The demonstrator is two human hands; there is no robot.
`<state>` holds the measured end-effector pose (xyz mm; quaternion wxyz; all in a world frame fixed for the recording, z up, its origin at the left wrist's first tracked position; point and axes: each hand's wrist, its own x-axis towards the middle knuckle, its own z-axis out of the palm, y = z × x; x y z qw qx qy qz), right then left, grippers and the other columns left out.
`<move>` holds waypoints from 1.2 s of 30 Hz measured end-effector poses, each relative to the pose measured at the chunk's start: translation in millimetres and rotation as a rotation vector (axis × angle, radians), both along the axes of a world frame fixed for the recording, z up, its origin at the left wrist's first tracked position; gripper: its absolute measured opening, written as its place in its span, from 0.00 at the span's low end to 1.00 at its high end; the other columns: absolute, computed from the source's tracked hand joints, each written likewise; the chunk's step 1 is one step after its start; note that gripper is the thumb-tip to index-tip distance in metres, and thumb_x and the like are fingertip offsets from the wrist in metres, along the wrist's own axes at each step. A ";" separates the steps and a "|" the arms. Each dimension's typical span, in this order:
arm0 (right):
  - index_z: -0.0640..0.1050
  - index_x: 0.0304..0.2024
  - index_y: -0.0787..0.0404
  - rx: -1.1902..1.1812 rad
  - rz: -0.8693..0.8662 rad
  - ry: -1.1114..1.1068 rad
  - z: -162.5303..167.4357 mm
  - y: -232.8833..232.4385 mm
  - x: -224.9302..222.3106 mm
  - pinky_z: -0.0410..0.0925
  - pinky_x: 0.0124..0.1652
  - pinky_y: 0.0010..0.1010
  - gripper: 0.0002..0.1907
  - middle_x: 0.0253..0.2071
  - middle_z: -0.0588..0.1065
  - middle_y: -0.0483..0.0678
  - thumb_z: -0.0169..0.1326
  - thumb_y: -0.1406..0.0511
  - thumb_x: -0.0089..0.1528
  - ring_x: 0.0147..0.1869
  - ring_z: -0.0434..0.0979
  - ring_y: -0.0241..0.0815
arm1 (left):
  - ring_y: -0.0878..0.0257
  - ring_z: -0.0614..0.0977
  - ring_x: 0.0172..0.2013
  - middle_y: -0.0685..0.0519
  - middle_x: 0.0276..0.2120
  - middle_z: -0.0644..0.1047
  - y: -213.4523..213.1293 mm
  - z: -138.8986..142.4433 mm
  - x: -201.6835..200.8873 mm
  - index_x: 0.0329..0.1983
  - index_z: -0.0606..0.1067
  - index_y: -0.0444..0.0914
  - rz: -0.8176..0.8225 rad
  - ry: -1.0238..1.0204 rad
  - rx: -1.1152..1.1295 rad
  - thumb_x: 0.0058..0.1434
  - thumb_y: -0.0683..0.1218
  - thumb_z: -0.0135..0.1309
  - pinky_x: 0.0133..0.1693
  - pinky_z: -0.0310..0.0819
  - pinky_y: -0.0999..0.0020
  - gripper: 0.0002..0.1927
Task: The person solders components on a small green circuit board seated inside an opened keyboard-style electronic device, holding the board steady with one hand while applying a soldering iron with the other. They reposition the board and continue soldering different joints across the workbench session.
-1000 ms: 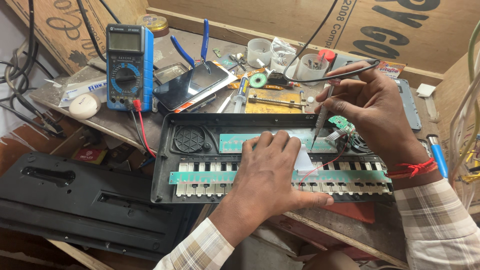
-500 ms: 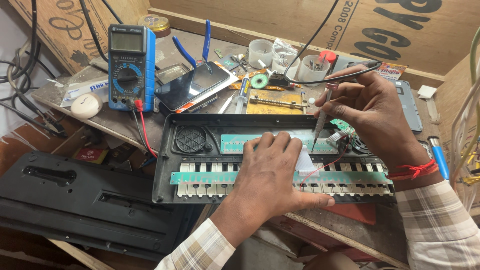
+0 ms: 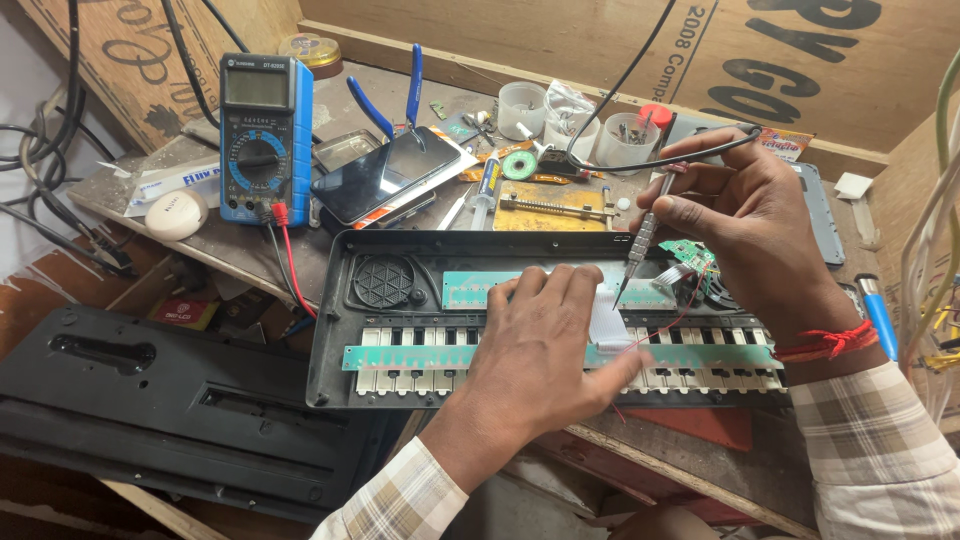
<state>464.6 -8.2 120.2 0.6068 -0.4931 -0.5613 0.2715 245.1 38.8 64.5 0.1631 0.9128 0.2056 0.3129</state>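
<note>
Green circuit strips run across the opened keyboard [image 3: 400, 300], which lies belly-up at the bench's near edge, black shell around white key backs, speaker grille at its left end. The left hand [image 3: 540, 345] lies flat and open on the keys, fingers spread, pressing down a white ribbon cable [image 3: 607, 325] and gripping nothing. The right hand [image 3: 750, 215] is closed in a pen grip on a thin screwdriver [image 3: 640, 245], tip down at the upper green strip beside a small loose board [image 3: 690, 253]. I judge the risks thus: the tip could skid off and scratch the traces, or catch the thin red wire [image 3: 672, 318] close by; too heavy a press from the left hand might crease the ribbon; a freed screw could drop among the keys
</note>
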 end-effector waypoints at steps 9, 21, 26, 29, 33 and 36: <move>0.69 0.54 0.64 -0.018 0.037 0.014 -1.6 1.4 1.5 0.79 0.46 0.35 0.18 0.45 0.80 0.57 0.58 0.73 0.64 0.49 0.85 0.49 | 0.52 0.75 0.47 0.48 0.42 0.74 -1.3 1.5 0.1 0.48 0.72 0.37 0.016 0.041 0.021 0.69 0.49 0.47 0.55 0.61 0.47 0.12; 0.69 0.55 0.64 -0.015 -0.035 0.015 0.9 0.2 -1.1 0.80 0.44 0.32 0.18 0.43 0.80 0.56 0.57 0.74 0.64 0.48 0.85 0.47 | 0.54 0.74 0.47 0.49 0.41 0.74 0.3 -0.9 2.7 0.44 0.75 0.37 0.025 0.072 0.024 0.65 0.44 0.47 0.55 0.61 0.47 0.09; 0.69 0.56 0.64 -0.019 -0.035 0.035 1.1 0.9 -0.9 0.79 0.43 0.31 0.19 0.43 0.79 0.56 0.58 0.74 0.64 0.47 0.84 0.48 | 0.54 0.74 0.47 0.49 0.40 0.74 -0.6 1.1 2.4 0.44 0.77 0.37 0.015 0.056 0.025 0.67 0.47 0.47 0.55 0.61 0.47 0.11; 0.69 0.55 0.64 -0.025 -0.005 0.039 0.2 1.4 -0.6 0.79 0.42 0.31 0.18 0.43 0.80 0.56 0.57 0.73 0.64 0.48 0.85 0.48 | 0.54 0.74 0.46 0.49 0.40 0.74 -1.1 2.9 1.5 0.44 0.77 0.37 0.009 0.089 -0.007 0.70 0.49 0.46 0.55 0.61 0.47 0.13; 0.68 0.54 0.65 -0.022 0.016 0.040 -1.7 3.2 -0.5 0.80 0.43 0.31 0.18 0.44 0.80 0.55 0.58 0.74 0.64 0.48 0.85 0.48 | 0.54 0.74 0.47 0.48 0.41 0.74 -1.1 2.6 2.8 0.43 0.77 0.37 0.017 0.088 0.008 0.70 0.48 0.45 0.55 0.61 0.48 0.13; 0.69 0.55 0.64 -0.011 -0.021 0.039 -2.9 1.5 0.4 0.79 0.43 0.30 0.19 0.43 0.80 0.55 0.58 0.74 0.64 0.48 0.85 0.47 | 0.54 0.74 0.48 0.48 0.42 0.74 -0.4 -0.1 2.5 0.41 0.78 0.36 0.020 0.078 0.020 0.68 0.47 0.46 0.55 0.61 0.48 0.12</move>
